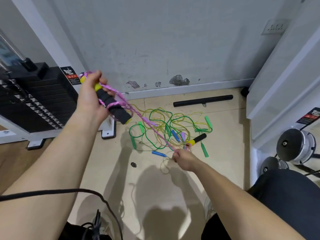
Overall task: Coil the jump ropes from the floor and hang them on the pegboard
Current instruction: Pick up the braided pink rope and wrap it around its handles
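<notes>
Left hand (90, 96) wrapped round black foam handle (115, 108), pink rope (149, 126) looped over it; handle's long axis runs 11 to 5 o'clock, free end low. Rope taut toward 4 o'clock into right hand (184, 160), which pinches it. Matching handle (197, 139) at that hand's 1 o'clock, in green-and-yellow rope tangle (155, 118) on the floor. Red warning label (70, 75) on weight stack (34, 101), 9 o'clock: text unreadable

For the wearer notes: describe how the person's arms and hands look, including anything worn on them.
No sleeves show on the left arm or the right arm; both are bare to the frame edge. The left hand and right hand wear no gloves, and no watch or ring is visible. A black cable crosses the left arm.
</notes>
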